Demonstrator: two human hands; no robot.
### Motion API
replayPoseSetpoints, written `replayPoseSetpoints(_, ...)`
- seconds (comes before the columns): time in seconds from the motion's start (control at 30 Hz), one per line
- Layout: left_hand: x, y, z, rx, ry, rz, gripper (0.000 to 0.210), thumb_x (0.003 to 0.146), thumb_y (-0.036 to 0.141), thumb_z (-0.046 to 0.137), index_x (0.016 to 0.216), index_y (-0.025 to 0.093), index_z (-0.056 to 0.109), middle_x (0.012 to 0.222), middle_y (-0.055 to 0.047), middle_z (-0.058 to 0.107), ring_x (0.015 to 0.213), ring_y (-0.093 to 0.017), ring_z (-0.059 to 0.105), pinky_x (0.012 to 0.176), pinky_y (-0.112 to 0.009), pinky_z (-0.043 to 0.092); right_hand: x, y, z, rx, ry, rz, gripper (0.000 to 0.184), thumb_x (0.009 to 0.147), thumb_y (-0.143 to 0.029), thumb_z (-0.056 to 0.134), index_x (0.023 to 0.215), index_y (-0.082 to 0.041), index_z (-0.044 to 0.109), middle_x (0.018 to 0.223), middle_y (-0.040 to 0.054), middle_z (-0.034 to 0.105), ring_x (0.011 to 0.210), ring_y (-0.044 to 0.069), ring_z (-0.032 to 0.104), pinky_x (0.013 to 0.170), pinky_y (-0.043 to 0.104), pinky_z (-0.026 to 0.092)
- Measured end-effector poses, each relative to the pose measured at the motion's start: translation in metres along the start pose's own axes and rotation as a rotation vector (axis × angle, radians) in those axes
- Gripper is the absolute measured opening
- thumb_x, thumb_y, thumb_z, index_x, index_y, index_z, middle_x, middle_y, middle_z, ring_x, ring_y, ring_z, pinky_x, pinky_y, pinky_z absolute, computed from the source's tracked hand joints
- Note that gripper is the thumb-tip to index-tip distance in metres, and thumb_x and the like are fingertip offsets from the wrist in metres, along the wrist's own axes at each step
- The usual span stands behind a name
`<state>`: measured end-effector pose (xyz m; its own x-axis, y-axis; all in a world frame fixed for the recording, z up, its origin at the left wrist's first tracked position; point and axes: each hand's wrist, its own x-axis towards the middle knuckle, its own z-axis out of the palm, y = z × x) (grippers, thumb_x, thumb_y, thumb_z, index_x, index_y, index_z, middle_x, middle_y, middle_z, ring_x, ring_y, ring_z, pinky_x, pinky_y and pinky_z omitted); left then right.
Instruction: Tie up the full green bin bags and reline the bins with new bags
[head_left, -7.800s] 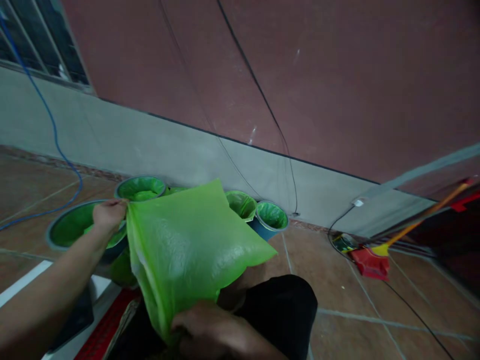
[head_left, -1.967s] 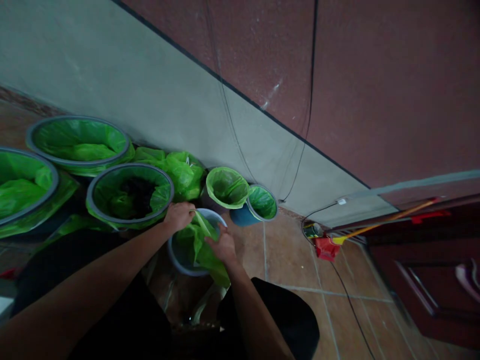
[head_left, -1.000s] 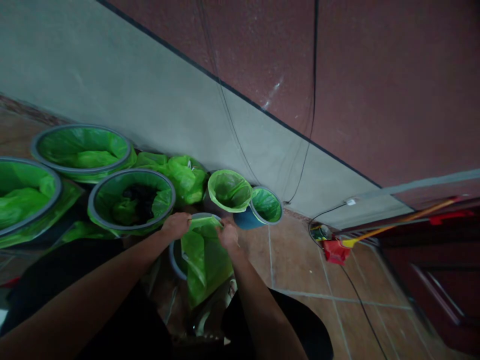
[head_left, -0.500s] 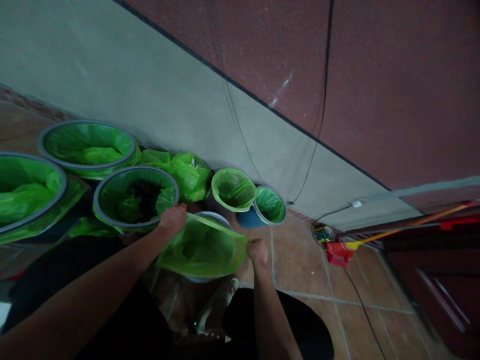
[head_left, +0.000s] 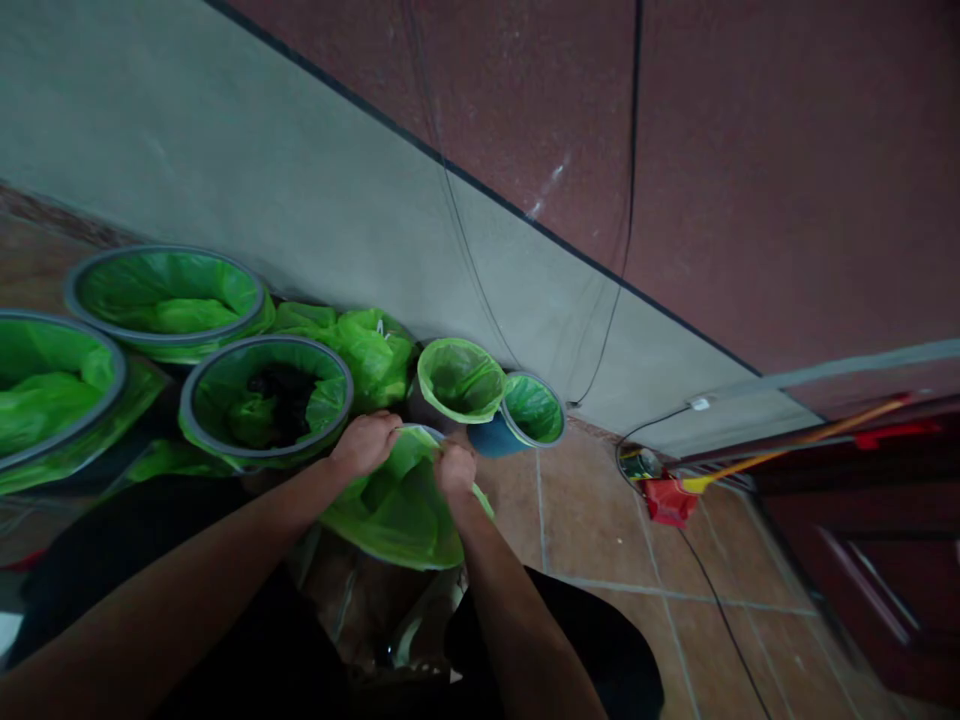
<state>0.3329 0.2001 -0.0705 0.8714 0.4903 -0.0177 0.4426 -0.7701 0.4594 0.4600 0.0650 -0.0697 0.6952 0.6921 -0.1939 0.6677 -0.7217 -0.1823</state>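
A thin green bin bag (head_left: 405,515) lines the round bin between my knees and folds out over its near rim. My left hand (head_left: 367,442) is closed on the bag at the far left of the rim. On the far right of the rim, my right hand (head_left: 454,466) also grips the bag's edge. A short stretch of pale bin rim (head_left: 420,430) shows between my two hands. The fingertips are partly hidden behind the hands. Just left stands a larger lined bin (head_left: 266,395) with dark rubbish and green plastic inside.
Two more wide lined bins (head_left: 169,332) stand at the left. A filled green bag (head_left: 371,355) leans by the wall. Beyond my hands are a small lined bin (head_left: 461,380) and a blue bin (head_left: 532,408). A red dustpan (head_left: 670,500) and a cable lie on the tiles.
My right hand has moved left and up toward my left hand. My left hand has shifted slightly right. The bag edge, stretched taut between them before, now lies down around the bin rim.
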Motion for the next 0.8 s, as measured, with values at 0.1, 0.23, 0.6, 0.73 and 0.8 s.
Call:
replayPoseSetpoints(0.1,-0.002,-0.005,0.002,-0.007,-0.026,-0.037,0.023,0.093,0.023,0.048,0.103,0.018,0.068,0.103,-0.009,0.072,0.093,-0.021,0.068,0.088,-0.031,0.047,0.007,0.013,0.004,0.181,0.043,0.112,0.030,0.095,-0.022,0.047,0.104,-0.017,0.075,0.093,0.0094,0.076,0.086,0.020,0.070,0.077,0.026,0.049)
replayPoseSetpoints(0.23,-0.003,-0.011,0.010,0.002,-0.118,-0.134,0.027,0.093,0.021,0.045,0.101,0.017,0.070,0.104,-0.011,0.073,0.098,-0.022,0.069,0.089,-0.031,0.048,0.009,0.033,0.013,0.234,-0.042,0.118,0.024,0.086,-0.023,0.062,0.104,-0.019,0.076,0.094,0.0077,0.077,0.088,0.019,0.071,0.075,0.023,0.050)
replayPoseSetpoints(0.6,0.009,-0.017,0.012,-0.045,-0.229,-0.262,0.033,0.093,0.026,0.044,0.104,0.018,0.075,0.105,-0.008,0.077,0.102,-0.021,0.069,0.089,-0.027,0.048,0.014,0.079,0.041,0.892,-0.104,0.259,0.013,0.075,-0.028,0.067,0.078,-0.016,0.070,0.073,0.0034,0.071,0.070,0.019,0.067,0.068,0.029,0.053)
replayPoseSetpoints(0.73,0.018,-0.017,0.014,-0.084,-0.288,-0.335,0.035,0.094,0.025,0.040,0.091,0.016,0.074,0.082,-0.005,0.075,0.082,-0.018,0.070,0.074,-0.024,0.048,0.018,0.074,0.050,1.106,-0.109,0.322,0.020,0.086,-0.033,0.051,0.082,-0.017,0.063,0.075,0.0044,0.068,0.067,0.018,0.066,0.064,0.030,0.054)
replayPoseSetpoints(0.8,0.023,-0.019,0.017,-0.067,-0.297,-0.353,0.035,0.093,0.023,0.039,0.087,0.014,0.072,0.078,-0.006,0.073,0.078,-0.017,0.069,0.071,-0.024,0.048,0.020,0.073,0.051,1.093,-0.110,0.289,0.021,0.087,-0.034,0.049,0.081,-0.018,0.062,0.073,0.0025,0.066,0.065,0.017,0.064,0.063,0.028,0.053)
